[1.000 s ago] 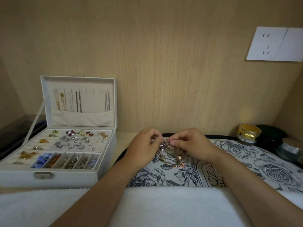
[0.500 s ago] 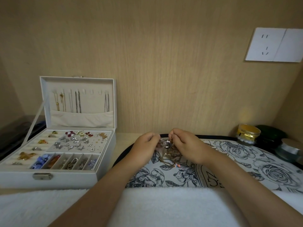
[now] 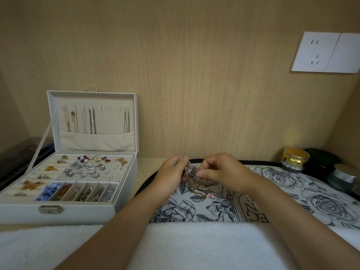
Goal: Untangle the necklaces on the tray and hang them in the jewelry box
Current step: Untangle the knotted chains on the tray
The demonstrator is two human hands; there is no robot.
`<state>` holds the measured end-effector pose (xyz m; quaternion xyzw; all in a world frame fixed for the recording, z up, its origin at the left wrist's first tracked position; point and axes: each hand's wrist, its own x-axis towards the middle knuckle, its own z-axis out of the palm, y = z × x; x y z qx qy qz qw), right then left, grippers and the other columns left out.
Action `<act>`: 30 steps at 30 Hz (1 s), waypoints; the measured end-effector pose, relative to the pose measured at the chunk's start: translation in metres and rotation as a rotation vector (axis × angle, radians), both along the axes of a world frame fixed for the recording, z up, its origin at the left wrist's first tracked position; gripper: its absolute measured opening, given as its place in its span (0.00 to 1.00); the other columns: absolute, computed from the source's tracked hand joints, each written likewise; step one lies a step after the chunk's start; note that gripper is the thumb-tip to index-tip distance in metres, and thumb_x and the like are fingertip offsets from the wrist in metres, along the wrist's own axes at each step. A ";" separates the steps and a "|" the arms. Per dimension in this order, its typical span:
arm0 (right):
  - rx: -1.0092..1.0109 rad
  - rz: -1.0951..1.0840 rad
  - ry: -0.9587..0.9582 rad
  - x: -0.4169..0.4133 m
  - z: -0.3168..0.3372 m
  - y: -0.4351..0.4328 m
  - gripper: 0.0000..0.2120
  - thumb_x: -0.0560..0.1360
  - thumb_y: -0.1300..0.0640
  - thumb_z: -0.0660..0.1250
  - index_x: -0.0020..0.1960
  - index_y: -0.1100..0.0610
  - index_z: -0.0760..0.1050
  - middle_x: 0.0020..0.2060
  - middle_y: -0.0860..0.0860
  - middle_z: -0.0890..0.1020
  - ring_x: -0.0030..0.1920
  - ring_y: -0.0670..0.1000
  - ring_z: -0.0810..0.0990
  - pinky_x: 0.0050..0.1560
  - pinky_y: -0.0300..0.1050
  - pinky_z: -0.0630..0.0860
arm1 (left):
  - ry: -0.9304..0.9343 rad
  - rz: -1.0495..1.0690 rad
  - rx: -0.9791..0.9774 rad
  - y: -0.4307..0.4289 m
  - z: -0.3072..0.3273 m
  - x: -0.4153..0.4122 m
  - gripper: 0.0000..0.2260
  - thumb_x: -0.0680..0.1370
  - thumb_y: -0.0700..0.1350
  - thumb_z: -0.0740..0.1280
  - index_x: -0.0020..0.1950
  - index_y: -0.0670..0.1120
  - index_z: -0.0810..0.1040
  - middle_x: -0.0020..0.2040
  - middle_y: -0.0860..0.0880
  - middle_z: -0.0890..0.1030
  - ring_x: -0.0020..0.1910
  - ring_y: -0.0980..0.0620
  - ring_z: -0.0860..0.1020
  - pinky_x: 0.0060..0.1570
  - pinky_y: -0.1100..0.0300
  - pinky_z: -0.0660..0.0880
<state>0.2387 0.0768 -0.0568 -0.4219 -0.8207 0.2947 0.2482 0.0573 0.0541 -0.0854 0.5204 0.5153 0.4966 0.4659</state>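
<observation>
Above the floral tray (image 3: 282, 178) | left hand (image 3: 171, 172): fingers curled, pinching tangled necklaces (image 3: 191, 172) | right hand (image 3: 220, 170): fingers curled, pinching the same tangle | loose chains hang down onto tray | jewelry box (image 3: 78, 209): open, left on desk (image 3: 148, 166), apart from tray

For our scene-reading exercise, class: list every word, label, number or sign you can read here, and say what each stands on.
"ZGE", uncertain: dark sideways letters in an arched panel on the floral black-and-white tray, cut off by the white towel.
White wall socket plate: slots only, no text.
Gold jar: no label readable.
White jewelry box: no text visible.
</observation>
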 end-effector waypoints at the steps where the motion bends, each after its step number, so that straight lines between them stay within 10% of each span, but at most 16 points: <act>1: 0.014 0.002 -0.028 0.000 0.000 0.000 0.04 0.75 0.53 0.75 0.42 0.52 0.83 0.38 0.46 0.85 0.40 0.45 0.82 0.47 0.43 0.80 | 0.017 0.011 0.003 0.001 -0.001 0.000 0.12 0.83 0.51 0.61 0.46 0.47 0.78 0.36 0.49 0.81 0.35 0.50 0.80 0.59 0.42 0.78; 11: -0.125 -0.087 0.393 -0.012 -0.002 -0.007 0.04 0.75 0.59 0.74 0.42 0.53 0.86 0.33 0.52 0.83 0.33 0.50 0.75 0.38 0.46 0.74 | -0.029 0.006 -0.002 0.000 0.004 -0.006 0.13 0.82 0.52 0.64 0.49 0.44 0.82 0.46 0.44 0.86 0.49 0.42 0.84 0.58 0.45 0.79; 20: -0.098 -0.009 0.138 -0.014 -0.006 -0.015 0.05 0.73 0.62 0.71 0.40 0.54 0.79 0.28 0.44 0.78 0.28 0.47 0.76 0.30 0.42 0.74 | -0.081 0.056 -0.034 -0.001 0.002 0.001 0.10 0.79 0.47 0.70 0.47 0.40 0.81 0.42 0.42 0.84 0.42 0.48 0.83 0.50 0.50 0.83; 25: 0.146 -0.129 -0.060 -0.019 -0.004 -0.019 0.19 0.63 0.38 0.77 0.36 0.52 0.75 0.34 0.46 0.82 0.29 0.47 0.79 0.33 0.45 0.77 | -0.088 0.063 -0.050 -0.003 0.004 0.004 0.08 0.78 0.46 0.70 0.46 0.42 0.80 0.29 0.51 0.78 0.29 0.57 0.76 0.34 0.63 0.78; 30: 0.400 -0.166 -0.139 -0.012 -0.009 -0.009 0.13 0.68 0.44 0.77 0.35 0.47 0.74 0.39 0.42 0.79 0.35 0.39 0.75 0.36 0.41 0.71 | -0.153 0.016 -0.084 -0.004 0.004 0.006 0.05 0.79 0.43 0.69 0.52 0.43 0.79 0.41 0.46 0.81 0.34 0.55 0.81 0.43 0.60 0.82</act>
